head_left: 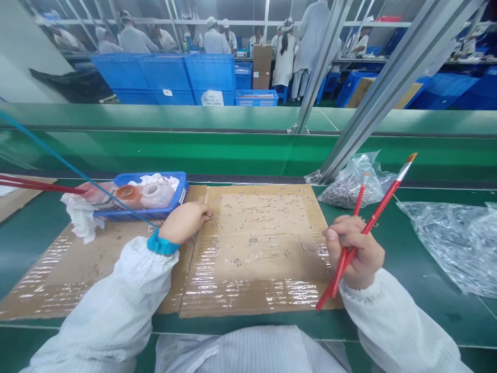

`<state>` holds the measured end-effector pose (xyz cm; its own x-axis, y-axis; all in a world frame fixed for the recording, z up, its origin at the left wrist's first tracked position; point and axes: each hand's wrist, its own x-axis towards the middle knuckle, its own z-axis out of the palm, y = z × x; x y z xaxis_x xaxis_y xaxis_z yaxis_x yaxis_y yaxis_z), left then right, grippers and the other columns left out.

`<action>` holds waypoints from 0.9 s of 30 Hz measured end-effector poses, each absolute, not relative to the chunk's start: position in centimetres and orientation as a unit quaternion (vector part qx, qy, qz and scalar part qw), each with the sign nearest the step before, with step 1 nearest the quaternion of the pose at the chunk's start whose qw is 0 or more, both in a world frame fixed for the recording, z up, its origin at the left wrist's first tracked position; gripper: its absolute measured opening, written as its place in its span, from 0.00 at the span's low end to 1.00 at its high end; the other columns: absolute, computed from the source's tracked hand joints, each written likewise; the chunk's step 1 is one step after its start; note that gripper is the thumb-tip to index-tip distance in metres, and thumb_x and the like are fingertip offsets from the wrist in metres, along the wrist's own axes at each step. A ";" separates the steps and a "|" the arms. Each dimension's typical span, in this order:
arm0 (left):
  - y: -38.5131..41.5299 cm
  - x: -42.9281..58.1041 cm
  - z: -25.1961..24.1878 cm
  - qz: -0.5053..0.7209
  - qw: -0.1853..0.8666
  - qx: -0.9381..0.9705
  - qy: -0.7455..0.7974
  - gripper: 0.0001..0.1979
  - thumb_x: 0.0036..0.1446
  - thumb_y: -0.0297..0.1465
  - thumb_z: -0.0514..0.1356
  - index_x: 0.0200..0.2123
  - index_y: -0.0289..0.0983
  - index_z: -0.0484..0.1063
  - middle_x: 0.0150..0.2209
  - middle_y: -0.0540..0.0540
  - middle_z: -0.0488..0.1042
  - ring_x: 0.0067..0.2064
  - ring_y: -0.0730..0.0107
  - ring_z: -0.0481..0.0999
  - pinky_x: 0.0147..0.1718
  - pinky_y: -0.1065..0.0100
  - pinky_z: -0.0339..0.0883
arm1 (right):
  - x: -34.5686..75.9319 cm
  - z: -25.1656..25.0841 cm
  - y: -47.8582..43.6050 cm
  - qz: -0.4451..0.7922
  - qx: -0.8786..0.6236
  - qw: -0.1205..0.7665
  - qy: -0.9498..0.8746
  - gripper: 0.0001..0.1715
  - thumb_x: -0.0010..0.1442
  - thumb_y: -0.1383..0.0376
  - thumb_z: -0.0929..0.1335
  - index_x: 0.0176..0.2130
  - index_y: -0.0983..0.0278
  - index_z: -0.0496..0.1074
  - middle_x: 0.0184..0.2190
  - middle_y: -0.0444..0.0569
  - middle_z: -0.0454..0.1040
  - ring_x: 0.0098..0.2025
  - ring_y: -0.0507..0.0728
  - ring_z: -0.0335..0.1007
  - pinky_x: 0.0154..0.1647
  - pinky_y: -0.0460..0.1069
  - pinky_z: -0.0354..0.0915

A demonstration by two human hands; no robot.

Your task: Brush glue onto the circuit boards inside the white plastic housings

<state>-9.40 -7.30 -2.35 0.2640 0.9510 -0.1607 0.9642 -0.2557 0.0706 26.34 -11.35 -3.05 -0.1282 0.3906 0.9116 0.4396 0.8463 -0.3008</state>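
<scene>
Fingers (pixel 204 211) of your left hand (pixel 183 223) curl lightly, palm down, holding nothing that shows, with their tips touching the plastic-covered cardboard (pixel 256 295) at the edge of the small metal pieces (pixel 252 239) scattered across its middle. A blue wrist strap (pixel 163 244) circles that wrist, and the hand sits just below the blue tray (pixel 182 190). Your right hand (pixel 359 254) rests at the cardboard's right edge, its fingers and thumb closed firmly around two red-handled paintbrushes (pixel 368 225), bristles angled up and away from you. Beyond those bristles lies a clear plastic bag (pixel 373 173) of metal bits. Both forearms reach forward in white striped sleeves (pixel 108 300).
</scene>
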 end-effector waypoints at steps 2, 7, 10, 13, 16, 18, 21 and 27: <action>-7.3 -9.4 -2.6 -0.039 0.072 0.793 0.604 0.15 0.59 0.29 0.51 0.39 0.36 0.78 0.43 0.43 0.79 0.45 0.58 0.76 0.47 0.63 0.64 | 26.3 -3.0 -11.4 -0.016 -0.276 0.599 -0.751 0.20 0.47 0.83 0.68 0.26 0.63 0.56 0.24 0.41 0.69 0.27 0.51 0.62 0.31 0.52 0.66; -7.4 -9.4 -2.7 -0.030 0.065 0.796 0.601 0.16 0.60 0.30 0.51 0.42 0.37 0.78 0.44 0.43 0.79 0.46 0.58 0.76 0.48 0.62 0.64 | 26.3 -2.9 -11.4 -0.024 -0.270 0.601 -0.752 0.20 0.47 0.83 0.68 0.26 0.64 0.56 0.24 0.41 0.69 0.27 0.51 0.62 0.30 0.52 0.66; -7.6 -9.4 -2.4 -0.021 0.070 0.801 0.594 0.14 0.60 0.30 0.53 0.41 0.37 0.78 0.44 0.44 0.79 0.46 0.58 0.76 0.48 0.62 0.65 | 26.3 -2.9 -11.3 -0.027 -0.274 0.600 -0.751 0.20 0.47 0.83 0.68 0.26 0.64 0.56 0.23 0.41 0.69 0.28 0.51 0.62 0.30 0.52 0.66; -7.9 -9.0 -2.4 -0.013 0.100 0.817 0.568 0.12 0.59 0.32 0.54 0.40 0.38 0.78 0.43 0.45 0.79 0.46 0.59 0.76 0.49 0.62 0.65 | 26.3 -3.0 -11.3 -0.025 -0.279 0.597 -0.752 0.20 0.47 0.82 0.68 0.26 0.64 0.56 0.23 0.41 0.69 0.27 0.51 0.62 0.31 0.52 0.67; -8.0 -8.3 -2.6 -0.025 0.111 0.823 0.557 0.13 0.61 0.32 0.54 0.39 0.39 0.78 0.43 0.46 0.79 0.46 0.59 0.76 0.48 0.62 0.65 | 26.3 -3.1 -11.3 -0.021 -0.278 0.597 -0.752 0.20 0.47 0.82 0.68 0.26 0.64 0.56 0.23 0.41 0.69 0.28 0.51 0.62 0.31 0.52 0.67; -8.0 -7.8 -2.7 -0.029 0.109 0.823 0.556 0.13 0.61 0.32 0.53 0.39 0.39 0.78 0.43 0.46 0.79 0.46 0.58 0.76 0.47 0.61 0.65 | 26.3 -3.1 -11.3 -0.021 -0.277 0.599 -0.751 0.20 0.47 0.82 0.68 0.26 0.64 0.56 0.23 0.41 0.69 0.28 0.51 0.63 0.31 0.52 0.67; -8.0 -7.6 -2.6 -0.024 0.113 0.823 0.557 0.12 0.61 0.34 0.54 0.40 0.38 0.78 0.42 0.45 0.79 0.46 0.58 0.76 0.47 0.61 0.66 | 26.3 -3.1 -11.3 -0.022 -0.279 0.601 -0.749 0.19 0.47 0.82 0.68 0.26 0.63 0.57 0.23 0.41 0.69 0.28 0.51 0.63 0.30 0.52 0.67; -8.3 -8.2 -0.8 0.021 0.119 0.822 0.556 0.12 0.61 0.35 0.56 0.40 0.38 0.77 0.42 0.45 0.79 0.45 0.60 0.76 0.46 0.61 0.65 | 27.0 -2.2 -11.3 -0.031 -0.249 0.583 -0.773 0.18 0.50 0.79 0.67 0.24 0.63 0.55 0.24 0.43 0.71 0.29 0.52 0.63 0.30 0.52 0.66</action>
